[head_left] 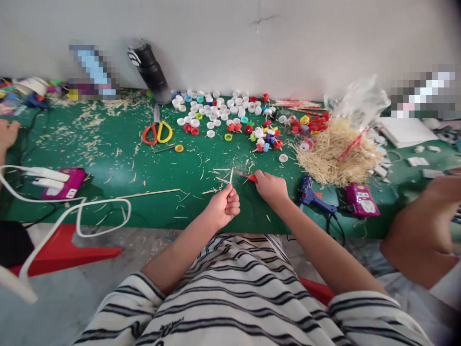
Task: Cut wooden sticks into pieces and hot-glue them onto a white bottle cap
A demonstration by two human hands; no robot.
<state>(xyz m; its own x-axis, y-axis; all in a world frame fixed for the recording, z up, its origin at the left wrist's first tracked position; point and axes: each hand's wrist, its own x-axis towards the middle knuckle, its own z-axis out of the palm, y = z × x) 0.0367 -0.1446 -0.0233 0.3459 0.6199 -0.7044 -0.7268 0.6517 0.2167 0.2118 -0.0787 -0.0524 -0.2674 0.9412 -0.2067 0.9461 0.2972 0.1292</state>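
Between the closed fingers of my left hand (pixel 224 207) a short thin wooden stick (pixel 231 175) points up and away from me. My right hand (pixel 271 186) is closed round the red handle of a small knife (pixel 253 178). Its blade points left toward the stick; whether it touches is too small to tell. Several cut sticks (pixel 219 179) and pale shavings lie on the green table (pixel 144 211) just beyond my left hand. A glue gun (pixel 312 198) rests to the right of my right forearm.
Bottle caps (pixel 216 113), red-and-yellow scissors (pixel 157 133) and a black bottle (pixel 151 72) lie or stand farther back. A heap of thin sticks (pixel 334 151) is at right. Purple power sockets (pixel 362 199) sit near both sides. Another person's hand (pixel 7 134) shows at left, another's arm (pixel 425 226) at right.
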